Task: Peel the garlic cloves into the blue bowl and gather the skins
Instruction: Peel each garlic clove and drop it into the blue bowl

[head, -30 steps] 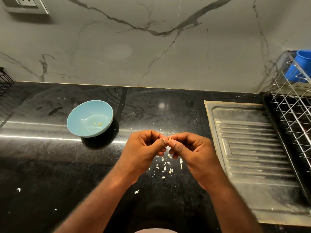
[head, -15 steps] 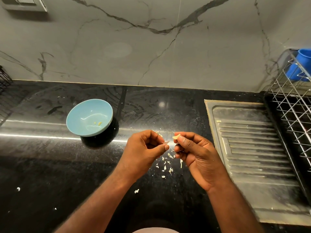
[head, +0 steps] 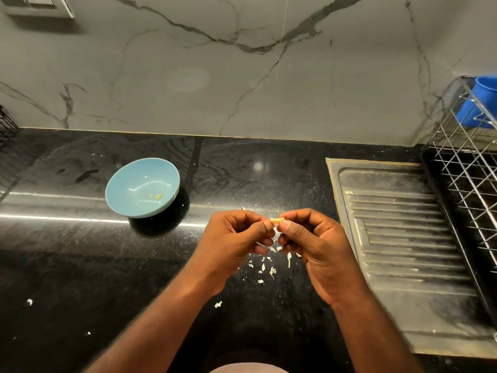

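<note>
Head view, down onto a black counter [head: 80,265]. Back together now, left hand [head: 236,238] and right hand [head: 314,246], thumb tips meeting on a pale garlic clove [head: 277,220] pinched between them, fingers of both curled in. Half a second ago: pulled slightly apart, clove in the right alone, left drawn off to the side. A second ago: pressed together much as now. Reads as one more pass of stripping, probably a fresh grip on leftover skin rather than a finished clove. Held above the counter, well to the right of the blue bowl [head: 118,181], so not yet dropped in. Bowl unmoved, with only a couple of small yellowish bits [head: 158,197] inside. Loose skins [head: 266,265] scattered under and just below the hands, a few stray flakes farther left, none gathered yet.

Hard to tell how much skin remains on the clove, most of it covered by the thumbs. Impossible to say whether anything else sits inside either curled palm. No unpeeled cloves in sight. Cut off at the right edge: wire rack [head: 470,170] and blue mug [head: 484,103]. Forearms blurred lower down.
</note>
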